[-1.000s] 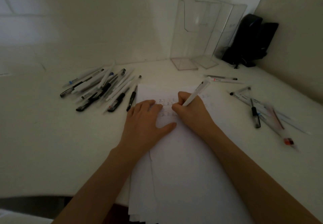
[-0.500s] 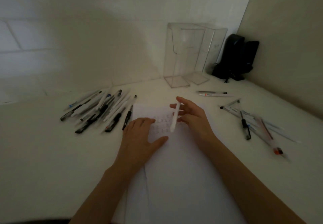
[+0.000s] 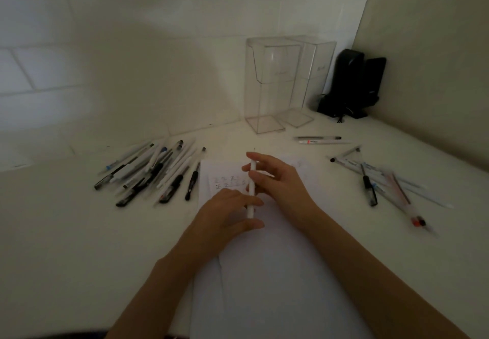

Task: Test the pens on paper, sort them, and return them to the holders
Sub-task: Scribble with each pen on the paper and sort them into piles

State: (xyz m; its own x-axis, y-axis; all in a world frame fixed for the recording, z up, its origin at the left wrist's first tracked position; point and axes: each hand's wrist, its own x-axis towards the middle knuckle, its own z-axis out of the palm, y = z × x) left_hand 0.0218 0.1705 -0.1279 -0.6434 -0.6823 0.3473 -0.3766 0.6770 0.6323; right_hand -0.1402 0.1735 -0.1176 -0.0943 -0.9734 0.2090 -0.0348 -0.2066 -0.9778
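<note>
Hands (image 3: 275, 180) on white pen (image 3: 252, 187), dim white table (image 3: 66, 232), tiled wall (image 3: 132, 60)

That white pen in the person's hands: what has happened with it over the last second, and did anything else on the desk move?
The slim white pen stopped writing: the right hand lifted it off the white paper sheet and turned it upright. The left hand, flat on the paper before, rose and now also grips the pen's lower end. The pile of pens on the left, the pens on the right and the clear plastic holders stayed put.
</note>
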